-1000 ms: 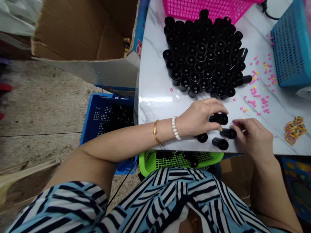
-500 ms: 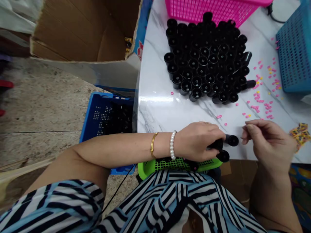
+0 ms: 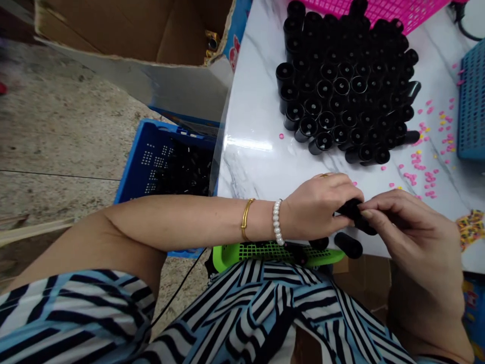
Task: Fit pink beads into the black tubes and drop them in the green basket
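Observation:
My left hand (image 3: 322,207), with a pearl bracelet and a gold bangle at the wrist, is closed around a black cylindrical cap (image 3: 349,208). The thumb and forefinger of my right hand (image 3: 413,227) are pinched together at the end of this cap. Anything between those fingertips is too small or hidden to make out. A loose black cap (image 3: 348,245) lies at the table's front edge, just below my left hand. Farther back, a dense cluster of black caps (image 3: 341,86) stands mostly upright, hollow ends up.
Small pink and yellow pieces (image 3: 430,177) are scattered at the right, near a blue basket (image 3: 472,111). A pink basket (image 3: 420,12) stands behind the caps. A green basket (image 3: 227,258) sits below the table edge. At left are a blue crate (image 3: 131,172) and a cardboard box (image 3: 113,45).
My right hand has moved left, and its fingertips now meet the black cap in my left hand. The camera's view has shifted, so the table's contents appear farther right.

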The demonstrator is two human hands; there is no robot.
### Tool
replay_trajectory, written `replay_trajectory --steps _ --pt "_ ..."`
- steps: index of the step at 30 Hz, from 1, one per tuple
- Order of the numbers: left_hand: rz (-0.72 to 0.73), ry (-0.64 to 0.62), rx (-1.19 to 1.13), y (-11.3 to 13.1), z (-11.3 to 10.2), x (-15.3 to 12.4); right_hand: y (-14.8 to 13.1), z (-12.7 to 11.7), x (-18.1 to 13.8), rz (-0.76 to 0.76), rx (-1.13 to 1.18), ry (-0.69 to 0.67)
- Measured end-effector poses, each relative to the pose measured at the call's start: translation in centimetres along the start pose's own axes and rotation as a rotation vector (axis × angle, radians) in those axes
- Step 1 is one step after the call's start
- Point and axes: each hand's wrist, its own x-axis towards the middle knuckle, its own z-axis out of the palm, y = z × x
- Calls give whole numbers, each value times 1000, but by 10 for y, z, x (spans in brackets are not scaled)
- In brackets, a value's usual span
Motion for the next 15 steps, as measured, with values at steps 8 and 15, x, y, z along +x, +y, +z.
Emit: replay_trajectory --steps 8,15 --pt "-85 -8 -44 -12 -3 12 0 8 3 103 60 139" --pt "-270 -83 -156 -21 4 18 13 5 28 -63 -59 -7"
